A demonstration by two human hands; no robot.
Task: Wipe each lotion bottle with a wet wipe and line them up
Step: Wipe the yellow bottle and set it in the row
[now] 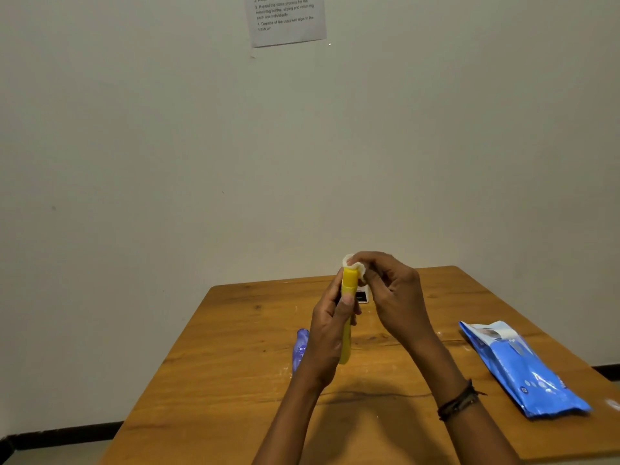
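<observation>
Yellow lotion bottle [349, 280] is up off the table [235, 380], upright, gripped round its middle by the left hand [330, 333], thumb pressed on the front. Nearest: dark cord bracelets [458, 401] on the right wrist. Blue wet-wipes pack [523, 367] lies flat on the table's right side, well apart from both hands. Purple Nivea bottle [300, 349] lies on the table just beside the left hand, partly hidden by it. Right hand [392, 290] pinches a white wet wipe [352, 263] w/ curled fingers, wipe touching the yellow bottle's top end. Behind that, a small white-and-black item [362, 296] on the table, too hidden to ID. Far back: plain wall [134, 129] w/ a printed instruction sheet [288, 18] at top centre.
</observation>
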